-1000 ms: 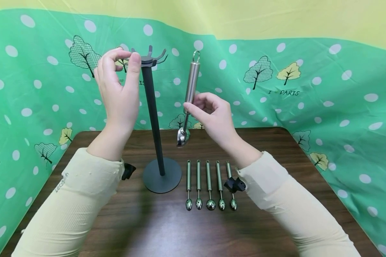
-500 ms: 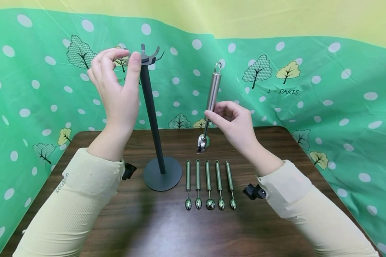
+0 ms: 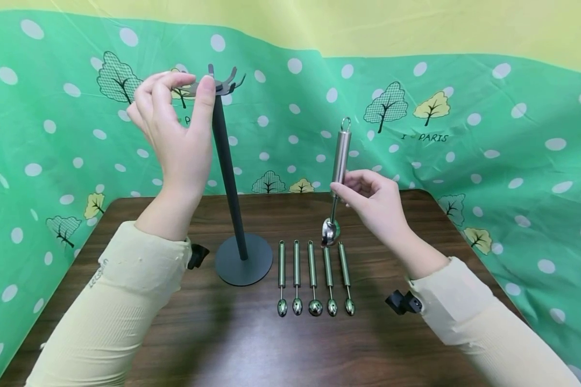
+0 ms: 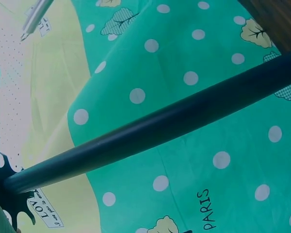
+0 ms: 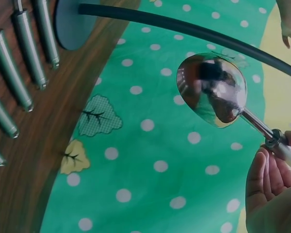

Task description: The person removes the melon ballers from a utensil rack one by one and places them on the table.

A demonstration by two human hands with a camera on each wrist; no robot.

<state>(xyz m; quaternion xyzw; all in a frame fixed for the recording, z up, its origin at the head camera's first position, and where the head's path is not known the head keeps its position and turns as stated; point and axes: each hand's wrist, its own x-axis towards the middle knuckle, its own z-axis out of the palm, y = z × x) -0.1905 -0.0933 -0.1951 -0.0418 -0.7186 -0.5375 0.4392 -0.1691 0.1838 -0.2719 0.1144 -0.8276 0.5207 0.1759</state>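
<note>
My right hand [image 3: 376, 200] pinches a steel scoop [image 3: 340, 156] low on its handle, between thumb and fingers. The scoop stands nearly upright, hanging loop at the top and bowl down, above the row of tools. Its shiny rounded bowl [image 5: 208, 90] shows large in the right wrist view. My left hand [image 3: 176, 126] is raised at the top of a black utensil stand [image 3: 229, 183], thumb and fingertips holding the edge of its hooked crown. The near hooks are partly hidden behind the thumb. In the left wrist view the stand's pole [image 4: 150, 124] crosses diagonally.
Several steel scoops with small rounded heads [image 3: 315, 307] lie side by side on the brown wooden table [image 3: 252, 344]. Left of them sits the stand's round base [image 3: 232, 274]. A green dotted cloth [image 3: 290, 118] hangs behind and along both sides.
My right hand has moved right and down with the scoop, away from the stand and toward the tools on the table. The left hand keeps its place at the stand's top.
</note>
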